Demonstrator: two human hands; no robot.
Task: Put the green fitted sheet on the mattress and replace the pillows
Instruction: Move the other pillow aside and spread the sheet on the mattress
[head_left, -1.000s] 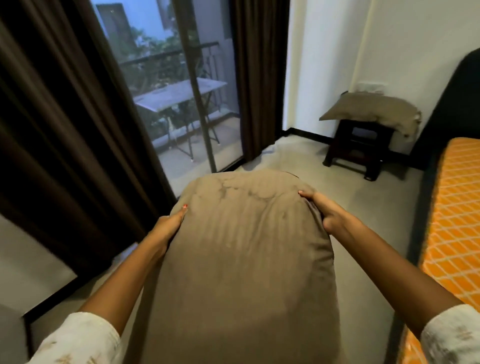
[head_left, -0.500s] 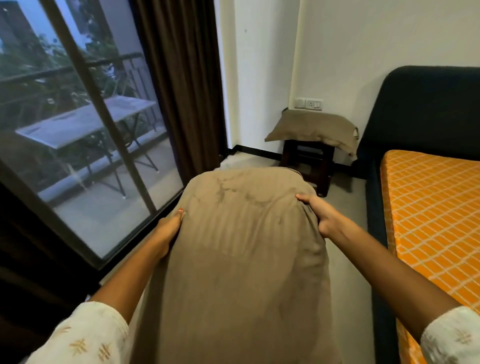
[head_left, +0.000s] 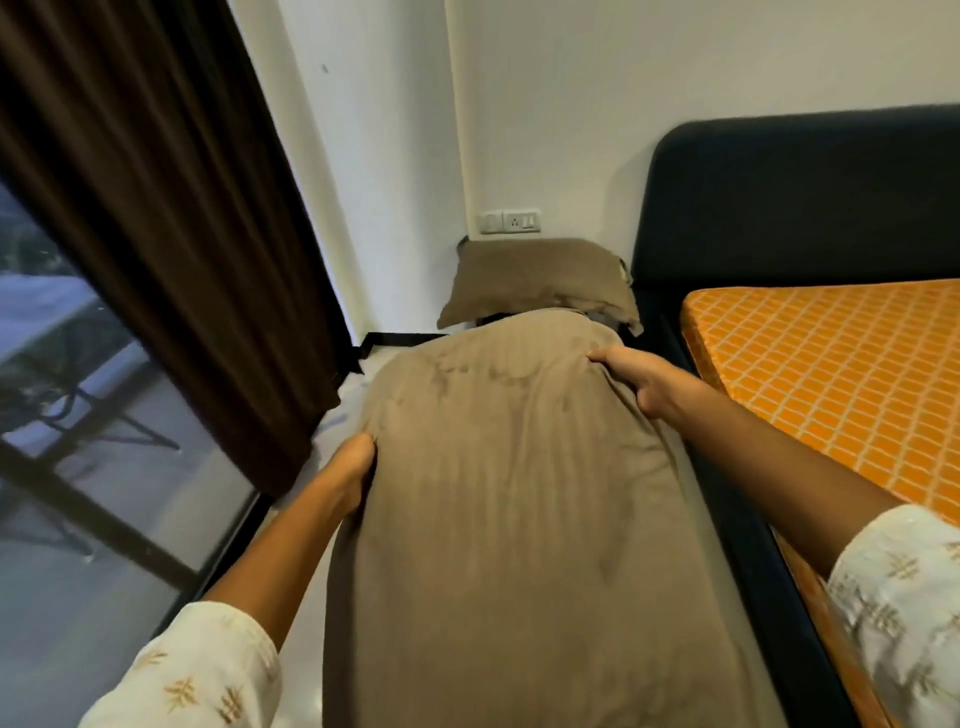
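I hold a large brown pillow (head_left: 509, 509) out in front of me, lengthwise. My left hand (head_left: 348, 467) grips its left edge and my right hand (head_left: 639, 374) grips its far right corner. A second brown pillow (head_left: 535, 278) lies on a low stand in the corner ahead, partly hidden behind the one I hold. The bare orange checked mattress (head_left: 831, 374) lies to my right in a dark bed frame. No green sheet is in view.
A dark padded headboard (head_left: 795, 197) stands against the white wall. A brown curtain (head_left: 171, 208) and a glass balcony door (head_left: 78, 441) run along my left. A wall socket (head_left: 511, 222) sits above the corner pillow. A narrow strip of floor lies between door and bed.
My view has swung right and come closer to the corner. The pillow stays in both hands, and the corner pillow and mattress are nearer now.
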